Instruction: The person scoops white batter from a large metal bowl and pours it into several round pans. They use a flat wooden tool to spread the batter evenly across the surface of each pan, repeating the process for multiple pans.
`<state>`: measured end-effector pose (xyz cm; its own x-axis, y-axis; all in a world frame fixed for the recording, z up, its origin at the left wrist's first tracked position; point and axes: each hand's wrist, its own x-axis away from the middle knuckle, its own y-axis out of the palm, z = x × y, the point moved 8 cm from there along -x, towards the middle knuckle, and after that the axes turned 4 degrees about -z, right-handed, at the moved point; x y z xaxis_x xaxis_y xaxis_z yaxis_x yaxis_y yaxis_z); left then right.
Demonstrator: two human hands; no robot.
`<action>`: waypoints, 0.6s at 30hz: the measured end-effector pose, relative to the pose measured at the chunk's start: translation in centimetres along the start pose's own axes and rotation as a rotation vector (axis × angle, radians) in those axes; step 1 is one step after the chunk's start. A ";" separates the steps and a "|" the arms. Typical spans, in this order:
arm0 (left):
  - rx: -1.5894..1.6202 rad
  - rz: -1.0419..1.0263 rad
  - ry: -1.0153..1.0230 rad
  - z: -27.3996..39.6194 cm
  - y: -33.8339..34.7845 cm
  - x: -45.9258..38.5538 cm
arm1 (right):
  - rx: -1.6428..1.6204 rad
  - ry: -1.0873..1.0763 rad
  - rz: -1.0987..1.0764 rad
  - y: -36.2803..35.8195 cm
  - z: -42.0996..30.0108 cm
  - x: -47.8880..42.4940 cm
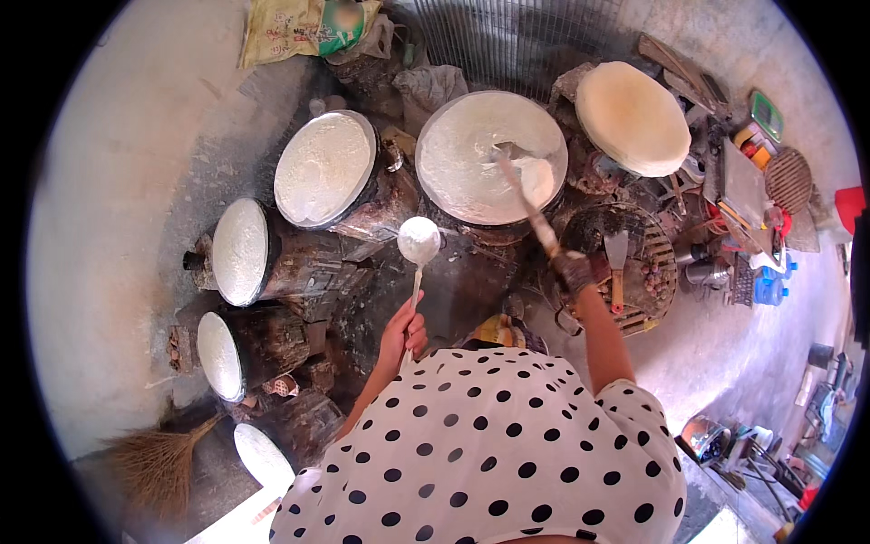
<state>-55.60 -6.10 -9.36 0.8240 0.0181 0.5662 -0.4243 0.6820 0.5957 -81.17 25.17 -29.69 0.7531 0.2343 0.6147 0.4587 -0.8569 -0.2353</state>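
Note:
My left hand is closed around the long handle of a ladle. The ladle's round bowl, coated white, points away from me. My right hand, in what looks like a dark worn glove, grips a long-handled tool. Its far end reaches the surface of a large round griddle, and its exact shape is hard to make out. White batter or a thin flatbread covers that griddle. A paler patch and a torn-looking spot show near the tool's tip. To the right of the griddle rises a stack of round flatbreads.
Several more white-coated griddles, such as this one, curve down the left on stoves. A putty-knife-like scraper rests on a round slatted stand beside my right hand. A straw broom lies lower left; a wire grille stands behind.

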 end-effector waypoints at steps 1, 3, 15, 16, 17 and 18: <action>0.020 0.005 0.010 0.0 0.0 -0.1 | -0.056 0.046 0.019 -1.4 -0.2 -0.3; 0.066 0.008 0.023 0.0 0.0 -0.7 | 0.047 -0.059 0.040 -2.7 -3.5 -2.1; 0.049 0.020 0.110 1.8 -0.9 0.6 | 0.193 -0.593 0.608 1.6 -13.2 5.7; 0.039 0.024 0.098 1.5 -0.9 0.5 | 0.115 -0.510 0.579 2.6 -11.6 4.5; 0.029 0.028 0.085 1.3 -0.9 0.4 | 0.037 -0.427 0.551 3.3 -10.0 3.4; 0.052 0.033 0.057 0.9 -1.6 0.4 | 0.050 -0.328 0.475 5.0 -11.0 2.9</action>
<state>-54.97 -7.86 -9.57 0.8287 0.0821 0.5537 -0.4690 0.6416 0.6069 -81.92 16.53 -20.76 0.9851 -0.0335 0.1690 0.0504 -0.8818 -0.4689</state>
